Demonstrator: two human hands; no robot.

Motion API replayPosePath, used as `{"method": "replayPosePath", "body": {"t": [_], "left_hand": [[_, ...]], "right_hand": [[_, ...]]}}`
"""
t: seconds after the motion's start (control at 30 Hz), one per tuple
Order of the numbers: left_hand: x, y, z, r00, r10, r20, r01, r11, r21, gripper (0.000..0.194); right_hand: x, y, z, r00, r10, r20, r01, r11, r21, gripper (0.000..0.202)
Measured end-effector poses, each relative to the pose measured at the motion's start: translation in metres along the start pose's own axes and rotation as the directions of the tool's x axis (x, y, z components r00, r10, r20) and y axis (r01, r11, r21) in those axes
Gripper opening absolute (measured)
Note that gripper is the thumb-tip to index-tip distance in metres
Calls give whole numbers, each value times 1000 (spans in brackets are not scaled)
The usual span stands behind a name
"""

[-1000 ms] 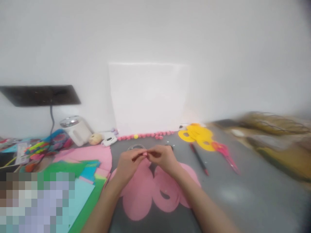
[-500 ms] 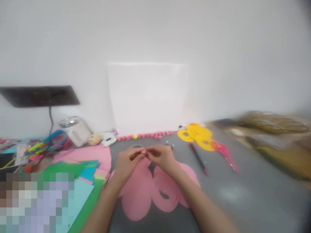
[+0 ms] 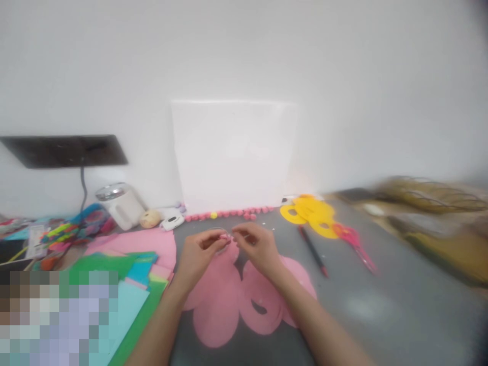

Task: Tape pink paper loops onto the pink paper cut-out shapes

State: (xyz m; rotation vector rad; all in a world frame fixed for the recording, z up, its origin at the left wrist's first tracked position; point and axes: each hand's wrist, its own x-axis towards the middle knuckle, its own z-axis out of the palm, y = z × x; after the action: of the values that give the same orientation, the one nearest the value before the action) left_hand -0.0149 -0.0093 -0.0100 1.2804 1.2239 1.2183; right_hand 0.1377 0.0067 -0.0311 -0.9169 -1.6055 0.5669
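Note:
My left hand [image 3: 198, 254] and my right hand [image 3: 257, 246] meet over the grey table [image 3: 381, 305], fingertips nearly touching. Pinched between them is a small pink piece [image 3: 224, 237]; the picture is too blurred to tell which hand bears it more. Below my hands lie pink paper cut-outs [image 3: 236, 300] with rounded lobes, one with a hole in it. A clear round thing sits just behind my left fingers, mostly hidden.
Stacked coloured paper sheets [image 3: 129, 274] lie at the left. A white board [image 3: 234, 155] leans on the wall, with a row of small pink beads [image 3: 229, 213] at its foot. Yellow cut-outs [image 3: 308, 213], pink scissors [image 3: 354, 244] and a pen [image 3: 312, 250] lie to the right.
My hands have lifted slightly and moved a little away from me, the fingertips parting a bit. Nothing else on the table has moved.

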Motion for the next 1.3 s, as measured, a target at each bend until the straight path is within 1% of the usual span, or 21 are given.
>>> {"method": "replayPosePath", "body": {"t": [0.07, 0.13, 0.2, 0.33, 0.43, 0.53, 0.7, 0.8, 0.87, 0.97, 1.07, 1.3], "left_hand": [[0, 0, -1, 999, -6, 36, 7, 1000, -13, 27], [-1, 1, -3, 998, -31, 62, 33, 999, -38, 29], [-1, 2, -4, 996, -56, 72, 63, 994, -95, 31], [0, 3, -6, 993, -103, 60, 114, 969, -220, 30], [1, 1, -6, 986, -151, 73, 165, 950, -264, 31], [2, -1, -6, 982, -157, 104, 181, 940, -290, 30], [1, -1, -5, 981, -155, 113, 181, 941, -284, 26], [1, -1, -6, 980, -156, 119, 184, 945, -271, 30], [0, 0, -5, 981, -145, 127, 174, 948, -268, 32], [0, 2, -4, 982, -140, 126, 169, 949, -266, 27], [-1, 3, -3, 983, -129, 131, 159, 953, -259, 19], [0, -1, -3, 985, -105, 134, 139, 949, -283, 17]], "right_hand": [[-1, 1, 0, 995, -57, 81, 54, 998, 36, 16], [-1, 2, 1, 986, -129, 108, 126, 991, 42, 19], [-2, 2, 1, 980, -176, 96, 173, 984, 39, 22], [-2, 2, 2, 972, -219, 87, 216, 975, 42, 25], [-2, 4, 2, 960, -269, 77, 273, 962, -34, 20], [-2, 6, 2, 946, -317, 59, 322, 940, -116, 16], [-3, 8, 3, 934, -356, 37, 356, 913, -196, 14], [-5, 9, 4, 925, -378, 35, 375, 898, -230, 13], [-6, 9, 5, 929, -369, 33, 365, 896, -252, 14], [-7, 8, 6, 937, -348, 32, 344, 903, -257, 13], [-7, 7, 5, 928, -371, 29, 366, 896, -251, 13], [-7, 5, 5, 930, -364, 50, 364, 895, -257, 15]]}}
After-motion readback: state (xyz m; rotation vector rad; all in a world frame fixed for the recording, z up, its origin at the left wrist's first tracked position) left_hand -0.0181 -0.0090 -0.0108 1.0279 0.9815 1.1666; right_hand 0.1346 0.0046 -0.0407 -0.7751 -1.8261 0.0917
